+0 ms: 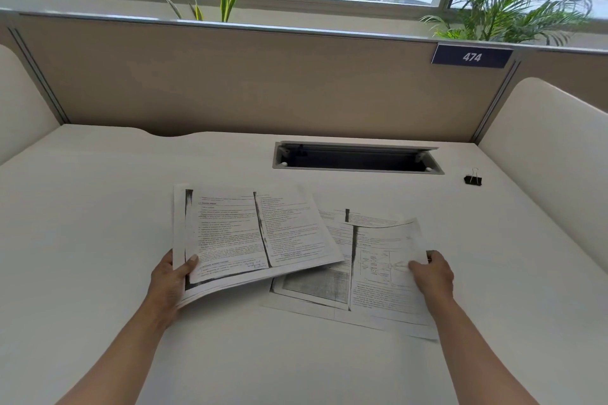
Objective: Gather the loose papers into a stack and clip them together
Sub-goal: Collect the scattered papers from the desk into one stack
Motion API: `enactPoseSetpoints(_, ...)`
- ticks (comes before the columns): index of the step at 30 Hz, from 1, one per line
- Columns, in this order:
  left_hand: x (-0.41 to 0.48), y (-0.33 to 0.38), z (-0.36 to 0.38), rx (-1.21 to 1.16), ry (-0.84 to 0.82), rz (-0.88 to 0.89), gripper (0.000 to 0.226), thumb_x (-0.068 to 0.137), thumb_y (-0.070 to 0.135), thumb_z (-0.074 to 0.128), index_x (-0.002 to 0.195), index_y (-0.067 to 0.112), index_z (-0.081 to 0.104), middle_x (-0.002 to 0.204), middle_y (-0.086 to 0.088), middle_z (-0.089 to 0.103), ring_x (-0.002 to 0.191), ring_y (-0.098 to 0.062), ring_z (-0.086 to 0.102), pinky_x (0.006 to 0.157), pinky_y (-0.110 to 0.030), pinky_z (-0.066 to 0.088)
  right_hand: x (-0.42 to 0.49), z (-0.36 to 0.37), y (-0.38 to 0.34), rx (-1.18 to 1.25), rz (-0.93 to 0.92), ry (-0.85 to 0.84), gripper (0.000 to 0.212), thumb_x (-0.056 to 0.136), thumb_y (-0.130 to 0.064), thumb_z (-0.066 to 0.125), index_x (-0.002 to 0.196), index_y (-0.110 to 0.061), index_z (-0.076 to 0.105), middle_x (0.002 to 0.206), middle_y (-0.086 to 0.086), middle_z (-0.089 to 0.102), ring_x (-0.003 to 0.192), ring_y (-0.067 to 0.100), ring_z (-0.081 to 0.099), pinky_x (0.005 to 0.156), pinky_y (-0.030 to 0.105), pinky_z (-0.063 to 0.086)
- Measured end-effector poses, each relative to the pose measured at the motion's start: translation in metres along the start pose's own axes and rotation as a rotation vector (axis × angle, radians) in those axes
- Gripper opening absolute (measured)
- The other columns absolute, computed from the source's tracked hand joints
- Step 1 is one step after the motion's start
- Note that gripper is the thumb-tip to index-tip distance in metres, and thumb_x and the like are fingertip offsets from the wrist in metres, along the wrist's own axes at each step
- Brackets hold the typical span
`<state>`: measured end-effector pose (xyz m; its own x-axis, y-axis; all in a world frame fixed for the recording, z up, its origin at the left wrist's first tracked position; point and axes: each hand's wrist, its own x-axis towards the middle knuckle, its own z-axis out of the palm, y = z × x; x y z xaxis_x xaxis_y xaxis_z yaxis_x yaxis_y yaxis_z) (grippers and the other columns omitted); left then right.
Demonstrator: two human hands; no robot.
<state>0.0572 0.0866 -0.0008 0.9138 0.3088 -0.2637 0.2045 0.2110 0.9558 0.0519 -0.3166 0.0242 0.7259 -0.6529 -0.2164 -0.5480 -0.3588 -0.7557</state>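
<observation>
My left hand (169,283) grips the near left corner of a small stack of photocopied pages (250,233), lifted slightly off the white desk (98,223). To its right, a sheet with a diagram (378,279) lies on the desk, partly under the held stack, with another sheet (371,219) peeking out behind it. My right hand (432,274) pinches the right edge of the diagram sheet, thumb on top. A black binder clip (472,179) sits alone at the far right of the desk, well away from both hands.
An open cable tray slot (357,161) is recessed in the desk behind the papers. A tan partition (263,82) with a "474" label (472,57) closes the back, and white side panels (552,141) flank the desk. Plants stand by the window.
</observation>
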Motion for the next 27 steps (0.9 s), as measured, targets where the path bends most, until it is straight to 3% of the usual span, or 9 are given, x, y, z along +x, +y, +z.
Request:
enactPoseSetpoints(4,-0.002,0.001,0.0,0.022,-0.003,0.004,0.037,0.089,0.001,0.053,0.126,0.003,0.051,0.121,-0.017,0.058,0.106,-0.031,0.056,0.102,-0.044,0.04,-0.003,-0.002,0.0,0.1,-0.135,0.111,0.02,0.09,-0.013,0.054,0.102,0.002,0.062,0.103,0.022,0.065,0.082,0.026,0.049,0.072,0.03,0.037)
enactPoseSetpoints(11,-0.005,0.003,0.001,0.035,-0.009,-0.003,0.036,0.09,0.002,0.052,0.125,0.005,0.051,0.117,-0.015,0.059,0.105,-0.032,0.057,0.1,-0.043,0.041,0.0,-0.012,-0.023,0.351,-0.324,0.301,0.02,0.09,-0.016,0.057,0.102,-0.001,0.064,0.102,0.018,0.068,0.087,0.022,0.055,0.075,0.027,0.04)
enactPoseSetpoints(15,-0.006,0.004,0.0,0.025,-0.016,-0.006,0.036,0.09,0.002,0.053,0.125,0.004,0.051,0.117,-0.015,0.059,0.104,-0.031,0.057,0.1,-0.042,0.041,0.002,-0.019,-0.042,0.489,-0.377,0.437,0.021,0.09,-0.017,0.058,0.1,0.001,0.063,0.098,0.019,0.067,0.076,0.015,0.054,0.063,0.004,0.041)
enactPoseSetpoints(18,-0.009,0.004,0.0,0.05,-0.029,0.004,0.034,0.09,0.001,0.052,0.123,0.006,0.052,0.114,-0.014,0.06,0.104,-0.031,0.057,0.099,-0.041,0.041,-0.005,-0.025,-0.059,0.507,-0.435,0.538,0.023,0.091,-0.017,0.056,0.099,0.003,0.063,0.093,0.019,0.066,0.08,0.017,0.052,0.065,0.001,0.04)
enactPoseSetpoints(23,-0.01,0.004,0.001,0.093,-0.041,0.017,0.028,0.089,0.001,0.053,0.113,0.014,0.055,0.111,-0.013,0.061,0.1,-0.031,0.058,0.099,-0.044,0.042,-0.028,-0.027,-0.091,0.506,-0.643,0.557,0.023,0.091,-0.015,0.056,0.097,0.005,0.064,0.092,0.018,0.068,0.079,0.006,0.052,0.066,-0.006,0.036)
enactPoseSetpoints(27,-0.01,0.004,0.001,0.099,-0.036,0.004,0.03,0.089,0.001,0.054,0.115,0.015,0.054,0.111,-0.013,0.061,0.1,-0.033,0.059,0.099,-0.047,0.043,-0.043,-0.025,-0.112,0.514,-0.782,0.532,0.022,0.09,-0.013,0.056,0.097,0.006,0.064,0.088,0.004,0.062,0.075,-0.013,0.055,0.07,-0.006,0.038)
